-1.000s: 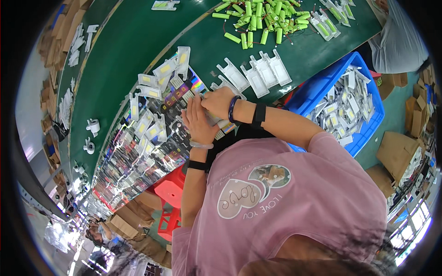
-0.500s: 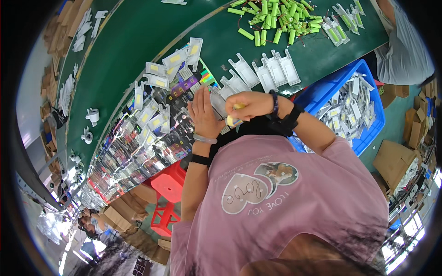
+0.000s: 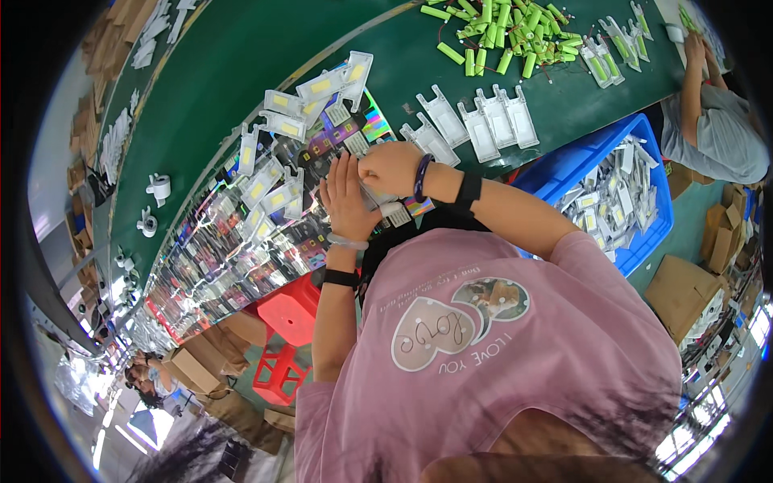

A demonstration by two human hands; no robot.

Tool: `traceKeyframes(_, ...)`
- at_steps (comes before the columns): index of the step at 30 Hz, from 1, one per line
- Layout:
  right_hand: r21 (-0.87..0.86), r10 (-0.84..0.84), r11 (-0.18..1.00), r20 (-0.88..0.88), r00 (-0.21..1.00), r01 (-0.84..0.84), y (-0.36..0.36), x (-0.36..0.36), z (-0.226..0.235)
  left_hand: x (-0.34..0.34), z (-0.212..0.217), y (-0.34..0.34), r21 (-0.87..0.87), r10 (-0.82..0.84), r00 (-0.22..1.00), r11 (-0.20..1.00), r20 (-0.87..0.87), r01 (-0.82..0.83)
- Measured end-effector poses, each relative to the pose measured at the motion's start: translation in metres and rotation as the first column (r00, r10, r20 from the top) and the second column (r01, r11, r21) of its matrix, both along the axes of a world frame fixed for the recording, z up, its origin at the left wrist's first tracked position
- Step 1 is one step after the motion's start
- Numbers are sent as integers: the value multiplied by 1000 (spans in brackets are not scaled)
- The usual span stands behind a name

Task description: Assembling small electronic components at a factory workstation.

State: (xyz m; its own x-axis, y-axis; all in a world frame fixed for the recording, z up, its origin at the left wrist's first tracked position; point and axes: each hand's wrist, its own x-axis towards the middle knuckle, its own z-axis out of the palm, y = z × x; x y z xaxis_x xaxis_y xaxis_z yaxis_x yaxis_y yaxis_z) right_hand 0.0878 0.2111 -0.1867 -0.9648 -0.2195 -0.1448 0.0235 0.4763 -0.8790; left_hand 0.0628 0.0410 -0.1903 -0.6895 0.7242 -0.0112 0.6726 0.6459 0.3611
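Observation:
My left hand (image 3: 348, 201) lies flat with its fingers stretched out, at the near edge of the bench. Beside it my right hand (image 3: 394, 171) is closed, its knuckles up and touching or nearly touching the left fingers; whatever it grips is hidden. A pale plastic part (image 3: 377, 196) shows partly beneath the two hands. To the right stands a row of open white plastic housings (image 3: 481, 135). White housings with yellow strips (image 3: 283, 125) lie in a loose pile to the left, on shiny printed sheets (image 3: 241, 270).
Green cylindrical battery cells (image 3: 503, 32) with wires are heaped at the far side of the green bench (image 3: 241, 48). A blue crate (image 3: 555, 173) full of white housings stands at the right. Another person (image 3: 713, 121) works beyond it. A red stool (image 3: 290, 310) stands below left.
My right hand has moved left and slightly up, closer to the left fingers. The yellow-and-white piece seen in it before is now out of sight. The whole view has shifted slightly.

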Motion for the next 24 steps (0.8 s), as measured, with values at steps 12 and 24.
traceKeyframes(12, 584, 229, 801, -100, 968, -129, -20, -8, -2, 2, 1, 2, 40, 104, 989, 993, 105, -108)
traceKeyframes(24, 134, -116, 980, -204, 972, 145, 6, 26, 2, 1, -1, -1, 58, 46, 999, 997, 14, -47)
